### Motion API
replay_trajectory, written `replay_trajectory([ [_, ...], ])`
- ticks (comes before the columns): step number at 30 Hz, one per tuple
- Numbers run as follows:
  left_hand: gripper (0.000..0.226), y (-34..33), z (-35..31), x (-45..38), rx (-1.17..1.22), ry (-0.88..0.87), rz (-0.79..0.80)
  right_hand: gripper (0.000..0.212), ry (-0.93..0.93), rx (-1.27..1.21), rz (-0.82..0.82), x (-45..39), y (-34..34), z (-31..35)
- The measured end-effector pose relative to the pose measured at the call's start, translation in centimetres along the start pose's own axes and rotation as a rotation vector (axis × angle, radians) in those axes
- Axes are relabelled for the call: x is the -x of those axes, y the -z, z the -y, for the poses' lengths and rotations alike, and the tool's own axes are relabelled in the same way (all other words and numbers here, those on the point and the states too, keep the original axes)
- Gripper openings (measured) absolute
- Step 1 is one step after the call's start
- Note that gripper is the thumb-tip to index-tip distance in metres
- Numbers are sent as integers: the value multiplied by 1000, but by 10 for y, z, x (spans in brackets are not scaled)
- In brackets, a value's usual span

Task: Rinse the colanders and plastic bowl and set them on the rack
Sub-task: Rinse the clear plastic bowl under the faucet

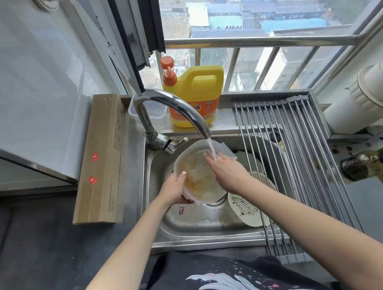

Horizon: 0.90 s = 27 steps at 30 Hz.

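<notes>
Plastic bowl (198, 177) over the sink (195, 226), under running tap (174, 113) — left hand (174, 190) grips its near-left rim; right hand (227, 171) inside, fingers straight. Colander (246, 206) near-right in sink. Yellow detergent jug (195, 96) label unreadable.

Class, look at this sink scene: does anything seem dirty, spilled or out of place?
Yes. The bowl under the tap has orange, greasy-looking residue inside, so it is not yet clean. Dark spots stain the counter right of the rack.

Single head view, wide-angle, looking steeply down and forward over sink (172, 229), close range; window beyond.
</notes>
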<state>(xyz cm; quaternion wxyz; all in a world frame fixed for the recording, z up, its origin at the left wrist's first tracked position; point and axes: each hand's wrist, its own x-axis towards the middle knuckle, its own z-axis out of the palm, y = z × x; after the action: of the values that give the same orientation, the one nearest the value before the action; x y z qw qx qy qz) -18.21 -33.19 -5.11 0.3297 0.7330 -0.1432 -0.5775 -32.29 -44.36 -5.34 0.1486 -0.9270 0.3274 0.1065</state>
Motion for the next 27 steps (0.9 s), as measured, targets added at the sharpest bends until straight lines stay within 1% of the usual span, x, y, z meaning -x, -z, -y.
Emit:
replay_trajectory([
  [2, 37, -2, -2, 0, -48, -27, -26, 74, -99, 10, 69, -6, -10, 5],
  [3, 36, -3, 0, -2, -46, -29, -28, 76, -87, 2, 124, -7, -14, 9],
  [4, 33, -4, -1, 0, -25, -30, -26, 77, -15, 7, 196, -7, -17, 12],
  [6, 30, -6, -2, 3, 20, -25, -14, 69, 260, 96, 389, -4, -17, 14],
  [7, 31, -7, 0, 3, 31, -18, -4, 65, 363, 146, 452, -2, -13, 11],
  [8, 31, -8, 1, 3, 33, -10, 4, 64, 396, 174, 445, -2, -11, 6],
  [9, 32, -8, 1, 3, 23, -19, 0, 66, 354, 204, 392, -5, -10, 0],
  [11, 33, -8, 1, 2, -26, -37, -17, 69, 97, 184, 239, -8, -7, -5],
  [12, 34, -9, -1, 1, -37, -35, -20, 70, 20, 160, 227, -9, -8, -2],
  [13, 33, -10, -1, 0, -16, -28, -20, 70, 52, 150, 259, -9, -9, 4],
  [15, 32, -11, 0, -1, 60, -1, -3, 64, 272, 178, 413, -5, -12, 12],
  [16, 33, -11, 1, -3, 71, 13, 6, 62, 342, 182, 463, -2, -8, 11],
  [17, 32, -10, 2, -2, 52, 14, 13, 62, 349, 194, 444, -3, -6, 6],
  [18, 29, -10, 2, -1, 33, 11, 14, 66, 279, 211, 366, -6, -7, 0],
  [19, 26, -10, 3, -2, 9, -1, -1, 70, 139, 206, 267, -8, -8, -3],
  [20, 26, -11, 2, -2, -13, -22, -23, 73, -11, 182, 221, -7, -6, -2],
  [21, 31, -12, 3, -4, -42, -39, -53, 73, -80, 150, 233, -5, -7, 4],
  [22, 34, -13, 6, -8, -57, -40, -87, 70, -40, 126, 313, -1, -9, 11],
  [24, 32, -12, 9, -12, -57, -39, -128, 58, 105, 79, 581, 8, -9, 19],
  [25, 30, -10, 9, -13, -67, -43, -139, 54, 148, 95, 635, 11, -7, 18],
  [26, 28, -8, 8, -11, -65, -46, -147, 55, 133, 151, 598, 12, -6, 11],
  [27, 27, -7, 6, -9, -41, -43, -145, 60, 74, 213, 495, 10, -9, 4],
])
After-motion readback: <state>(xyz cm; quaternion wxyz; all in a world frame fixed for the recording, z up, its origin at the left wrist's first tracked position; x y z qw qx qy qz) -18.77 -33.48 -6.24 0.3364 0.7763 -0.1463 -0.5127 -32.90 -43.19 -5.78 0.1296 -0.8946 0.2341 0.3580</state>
